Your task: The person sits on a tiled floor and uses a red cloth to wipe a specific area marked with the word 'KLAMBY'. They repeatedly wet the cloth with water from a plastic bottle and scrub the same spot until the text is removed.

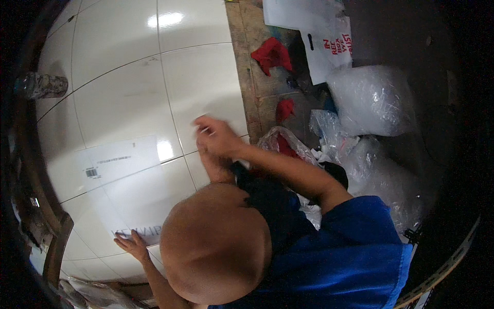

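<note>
A flat translucent plastic sheet or bag (123, 198) with dark print and a barcode lies on the white tiles (118, 98). At its near edge my left hand (133, 246) rests with fingers spread. My right hand (218, 138) hovers farther right, its fingers closed together and blurred by motion. A thin whitish bit shows at those fingertips, too small to name. A rounded bare shape, seemingly my bent knee (216, 242), hides part of the sheet's right side. Beneath my right hand is more bare skin, perhaps my lower leg (215, 170).
Right of the tiles runs a worn wooden board (242, 56) with a red cloth (271, 55). Stuffed clear plastic bags (370, 100) crowd the right side, below a white printed sheet (309, 15). A jar-like container (45, 85) lies far left, near a wooden beam (57, 239).
</note>
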Demonstrator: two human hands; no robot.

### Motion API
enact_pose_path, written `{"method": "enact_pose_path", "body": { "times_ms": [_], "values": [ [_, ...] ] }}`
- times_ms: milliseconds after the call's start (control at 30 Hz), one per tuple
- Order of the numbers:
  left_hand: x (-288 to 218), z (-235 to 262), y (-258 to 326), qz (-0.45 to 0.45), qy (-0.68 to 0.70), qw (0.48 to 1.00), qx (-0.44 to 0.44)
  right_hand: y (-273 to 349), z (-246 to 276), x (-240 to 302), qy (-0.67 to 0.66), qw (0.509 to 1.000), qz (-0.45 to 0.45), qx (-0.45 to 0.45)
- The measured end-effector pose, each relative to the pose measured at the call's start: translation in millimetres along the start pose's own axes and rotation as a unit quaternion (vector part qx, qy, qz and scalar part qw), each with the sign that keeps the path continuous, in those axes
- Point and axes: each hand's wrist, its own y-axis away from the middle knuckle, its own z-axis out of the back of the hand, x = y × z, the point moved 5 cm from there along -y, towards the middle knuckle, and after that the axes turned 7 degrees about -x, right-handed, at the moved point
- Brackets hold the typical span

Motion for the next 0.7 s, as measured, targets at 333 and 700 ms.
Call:
{"method": "enact_pose_path", "body": {
  "times_ms": [333,700],
  "values": [
    [24,29,-41,-0.113,0.004,0.993,0.042,62,257,-81,0.363,0.901,-0.069,-0.228],
    [-154,79,-81,-0.120,0.214,0.969,-0.027,3,195,7,-0.065,0.991,-0.095,-0.073]
  ]
}}
